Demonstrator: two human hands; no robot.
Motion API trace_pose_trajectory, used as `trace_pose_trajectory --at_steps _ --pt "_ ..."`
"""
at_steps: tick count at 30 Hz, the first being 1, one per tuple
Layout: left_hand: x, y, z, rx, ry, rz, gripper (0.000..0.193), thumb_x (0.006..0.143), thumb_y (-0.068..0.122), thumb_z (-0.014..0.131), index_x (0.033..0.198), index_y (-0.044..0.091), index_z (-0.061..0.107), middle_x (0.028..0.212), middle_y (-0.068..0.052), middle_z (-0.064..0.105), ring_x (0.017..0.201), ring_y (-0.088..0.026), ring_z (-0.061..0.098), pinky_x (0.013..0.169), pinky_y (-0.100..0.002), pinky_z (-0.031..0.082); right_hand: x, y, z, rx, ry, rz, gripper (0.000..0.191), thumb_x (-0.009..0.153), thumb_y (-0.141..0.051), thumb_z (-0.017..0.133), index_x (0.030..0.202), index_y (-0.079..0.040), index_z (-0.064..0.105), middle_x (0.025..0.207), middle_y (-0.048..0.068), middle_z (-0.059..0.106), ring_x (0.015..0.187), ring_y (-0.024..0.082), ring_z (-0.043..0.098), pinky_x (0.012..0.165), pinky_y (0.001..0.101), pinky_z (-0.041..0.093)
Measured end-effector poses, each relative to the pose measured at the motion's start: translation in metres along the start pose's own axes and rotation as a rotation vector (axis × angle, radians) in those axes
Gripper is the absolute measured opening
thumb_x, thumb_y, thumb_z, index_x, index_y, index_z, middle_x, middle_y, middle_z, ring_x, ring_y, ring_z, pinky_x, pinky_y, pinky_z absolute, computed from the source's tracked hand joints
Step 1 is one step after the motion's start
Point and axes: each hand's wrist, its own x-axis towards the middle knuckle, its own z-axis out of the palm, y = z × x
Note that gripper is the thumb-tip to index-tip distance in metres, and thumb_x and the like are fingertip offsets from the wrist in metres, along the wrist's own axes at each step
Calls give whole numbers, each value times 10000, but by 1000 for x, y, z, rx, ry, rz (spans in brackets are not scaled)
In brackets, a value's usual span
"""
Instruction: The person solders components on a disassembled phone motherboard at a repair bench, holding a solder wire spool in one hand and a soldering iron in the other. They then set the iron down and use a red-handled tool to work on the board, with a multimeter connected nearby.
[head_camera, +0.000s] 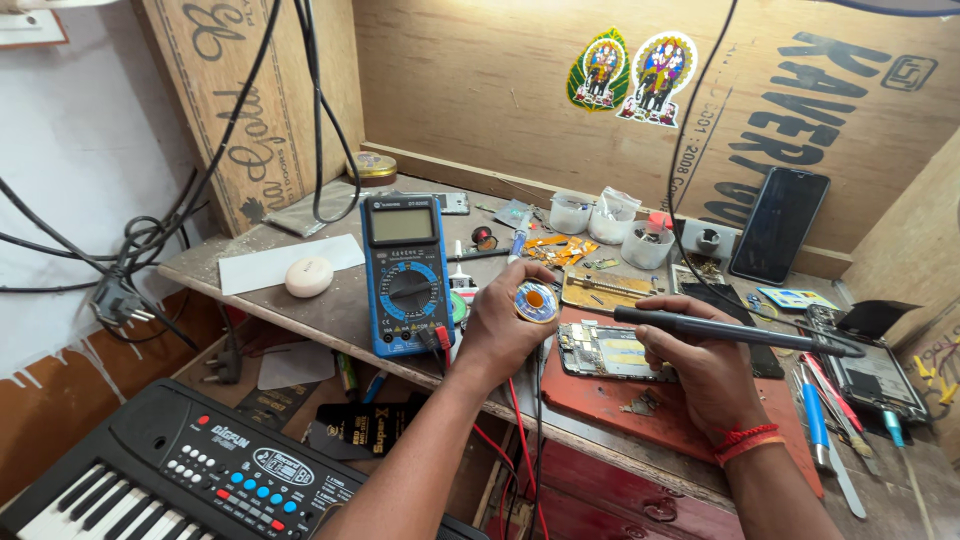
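Two hands work over a crowded wooden bench (300, 310), and the biggest thing beside them is the blue digital multimeter (405, 275), lying face up at the left with its red and black leads running off the front edge. Next in size, a red work mat (600, 395) carries a bare phone circuit board (610, 352), which lies between the two hands.

The right hand (700, 365) has its fingers wrapped around the dark handle of a soldering iron (735, 330), held level like a pen with the tip end pointing left above the board. The left hand (505, 325) has its fingers closed on a small spool of solder wire (537, 301), held up just left of the board.

By my judgement, this is the moment of readying solder and iron together, before any joint is touched. The next move calls for a free end of wire drawn out, then a steady, fine meeting of tip and wire on one small pad.
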Motion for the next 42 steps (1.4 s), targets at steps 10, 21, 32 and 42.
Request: trace_pose_trajectory --at_steps 10,21,32,42 --pt "1 2 0 45 -26 -38 399 725 98 807 1096 122 662 974 -79 769 941 -198 767 808 -330 588 1 5 -2 -50 43 19 135 894 -59 718 991 33 704 722 39 635 631 98 574 548 252 457" --pt "0 6 -1 46 -32 -24 415 720 89 818 1101 121 659 984 -72 769 948 -184 762 805 -328 585 1 7 -3 -111 95 -26 87 892 -54 686 919 29 683 682 49 634 579 103 578 529 254 478" --pt "0 7 -1 57 -67 -34 424 716 109 839 1094 118 649 988 -62 772 974 -183 764 816 -328 591 1 6 -2 -100 60 42 102 881 -64 718 927 23 688 693 43 626 598 101 566 532 255 459" --pt "-1 7 -2 45 -71 -16 425 722 98 839 1101 112 648 1002 -65 768 978 -187 763 829 -327 587 2 11 -4 -85 -7 37 103 868 -28 733 939 45 715 693 29 612 597 92 533 522 249 431"
